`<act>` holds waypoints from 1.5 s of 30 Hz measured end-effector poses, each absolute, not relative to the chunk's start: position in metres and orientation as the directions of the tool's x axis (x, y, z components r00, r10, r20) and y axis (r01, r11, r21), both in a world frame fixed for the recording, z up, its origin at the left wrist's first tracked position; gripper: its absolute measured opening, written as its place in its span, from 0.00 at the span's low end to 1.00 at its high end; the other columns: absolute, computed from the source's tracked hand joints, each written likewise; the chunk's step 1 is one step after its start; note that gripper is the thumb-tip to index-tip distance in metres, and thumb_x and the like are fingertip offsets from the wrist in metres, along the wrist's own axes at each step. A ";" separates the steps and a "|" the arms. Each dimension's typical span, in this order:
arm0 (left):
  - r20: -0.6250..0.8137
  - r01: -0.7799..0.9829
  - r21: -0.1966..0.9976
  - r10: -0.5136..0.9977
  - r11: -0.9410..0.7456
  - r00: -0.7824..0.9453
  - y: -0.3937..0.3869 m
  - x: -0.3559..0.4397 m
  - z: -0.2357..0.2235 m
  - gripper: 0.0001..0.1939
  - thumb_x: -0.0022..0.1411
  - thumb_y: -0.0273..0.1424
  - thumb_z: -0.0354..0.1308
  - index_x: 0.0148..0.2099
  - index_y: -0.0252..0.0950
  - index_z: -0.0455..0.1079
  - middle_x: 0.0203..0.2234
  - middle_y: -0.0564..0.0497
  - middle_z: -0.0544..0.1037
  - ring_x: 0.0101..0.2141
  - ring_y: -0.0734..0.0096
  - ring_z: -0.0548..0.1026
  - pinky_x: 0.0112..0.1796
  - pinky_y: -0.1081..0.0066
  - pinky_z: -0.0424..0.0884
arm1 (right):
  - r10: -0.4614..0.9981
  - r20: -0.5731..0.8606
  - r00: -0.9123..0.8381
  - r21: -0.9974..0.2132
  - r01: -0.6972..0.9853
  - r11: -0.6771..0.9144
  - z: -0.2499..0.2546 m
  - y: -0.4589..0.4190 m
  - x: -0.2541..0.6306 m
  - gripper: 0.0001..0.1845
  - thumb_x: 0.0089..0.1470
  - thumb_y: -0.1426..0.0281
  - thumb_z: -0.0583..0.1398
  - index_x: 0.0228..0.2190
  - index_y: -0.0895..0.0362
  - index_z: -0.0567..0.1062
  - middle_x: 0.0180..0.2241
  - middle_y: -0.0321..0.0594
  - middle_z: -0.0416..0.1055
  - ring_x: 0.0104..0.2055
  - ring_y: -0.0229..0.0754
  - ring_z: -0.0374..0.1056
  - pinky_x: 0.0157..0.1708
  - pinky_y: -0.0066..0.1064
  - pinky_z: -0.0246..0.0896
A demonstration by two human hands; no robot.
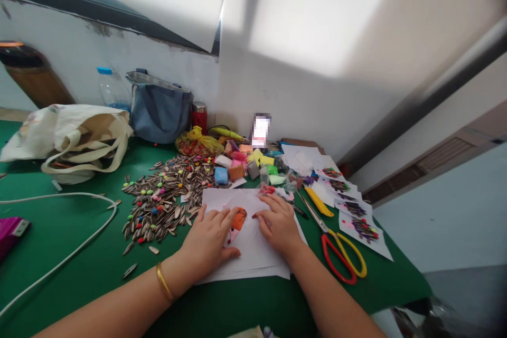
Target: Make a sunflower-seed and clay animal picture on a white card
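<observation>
Left hand [209, 243]: fingers spread on white paper [257, 261]. Orange-and-pink clay figure [238, 219] just right of it. Right hand [279, 224]: fingers bent, cannot tell whether pinching; scissors [325, 229] rightward.

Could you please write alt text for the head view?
A person's left hand and right hand are over white paper, an orange-and-pink shape between them. Striped seeds lie left, scissors right, on a green table.

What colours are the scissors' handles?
One red handle and one yellow handle, best seen in the head view.
</observation>
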State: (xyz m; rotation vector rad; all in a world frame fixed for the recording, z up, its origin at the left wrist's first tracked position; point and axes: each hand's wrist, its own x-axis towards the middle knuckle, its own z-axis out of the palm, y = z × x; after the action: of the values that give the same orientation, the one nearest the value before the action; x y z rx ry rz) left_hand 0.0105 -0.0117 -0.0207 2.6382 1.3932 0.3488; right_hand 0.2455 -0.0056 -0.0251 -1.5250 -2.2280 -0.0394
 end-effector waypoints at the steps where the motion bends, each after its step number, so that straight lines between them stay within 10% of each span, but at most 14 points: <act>1: 0.142 0.794 0.229 0.826 -0.564 0.546 -0.012 0.010 -0.021 0.45 0.54 0.50 0.64 0.68 0.38 0.55 0.60 0.40 0.70 0.56 0.47 0.67 0.62 0.42 0.44 | 0.880 0.375 -0.293 -0.217 0.895 0.391 -0.025 -0.005 0.245 0.13 0.57 0.69 0.58 0.40 0.48 0.81 0.60 0.38 0.67 0.64 0.52 0.55 0.58 0.47 0.48; 5: 0.138 0.792 0.237 0.826 -0.563 0.546 -0.011 0.011 -0.020 0.44 0.56 0.51 0.62 0.68 0.39 0.55 0.60 0.40 0.69 0.57 0.47 0.67 0.62 0.42 0.45 | 0.872 0.352 -0.341 -0.195 0.884 0.425 -0.027 -0.005 0.245 0.20 0.55 0.71 0.59 0.50 0.48 0.76 0.62 0.41 0.64 0.64 0.53 0.54 0.58 0.48 0.48; 10: 0.139 0.796 0.228 0.828 -0.561 0.544 -0.012 0.011 -0.019 0.44 0.56 0.51 0.62 0.69 0.37 0.55 0.60 0.39 0.70 0.56 0.47 0.67 0.62 0.43 0.44 | 0.879 0.379 -0.288 -0.235 0.889 0.393 -0.027 -0.004 0.245 0.11 0.56 0.70 0.59 0.38 0.49 0.80 0.56 0.39 0.70 0.62 0.51 0.57 0.58 0.47 0.47; 15: 0.139 0.798 0.212 0.826 -0.564 0.547 -0.013 0.012 -0.019 0.44 0.56 0.50 0.62 0.68 0.35 0.55 0.59 0.39 0.70 0.55 0.47 0.68 0.62 0.43 0.45 | 0.876 0.327 -0.356 -0.192 0.882 0.430 -0.030 -0.003 0.244 0.22 0.57 0.72 0.58 0.53 0.49 0.74 0.62 0.42 0.64 0.65 0.52 0.53 0.59 0.49 0.47; 22: 0.148 0.797 0.209 0.824 -0.566 0.547 -0.014 0.013 -0.019 0.42 0.58 0.49 0.60 0.68 0.35 0.55 0.58 0.39 0.71 0.54 0.48 0.69 0.62 0.43 0.45 | 0.870 0.388 -0.304 -0.246 0.875 0.416 -0.031 0.000 0.249 0.05 0.58 0.68 0.62 0.32 0.51 0.80 0.52 0.40 0.74 0.60 0.52 0.60 0.56 0.49 0.50; 45: 0.130 0.788 0.199 0.812 -0.583 0.568 -0.016 0.012 -0.017 0.45 0.56 0.49 0.62 0.69 0.33 0.55 0.60 0.38 0.70 0.55 0.46 0.68 0.63 0.43 0.43 | 0.849 0.363 -0.384 -0.250 0.838 0.486 -0.028 -0.003 0.252 0.04 0.58 0.70 0.63 0.35 0.52 0.79 0.47 0.40 0.77 0.56 0.51 0.64 0.55 0.46 0.54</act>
State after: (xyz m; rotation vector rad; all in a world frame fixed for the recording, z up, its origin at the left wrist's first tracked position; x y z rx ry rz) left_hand 0.0116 -0.0162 -0.0173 2.6758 1.3713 0.3146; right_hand 0.2525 -0.0033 -0.0283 -1.3979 -2.2934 0.0348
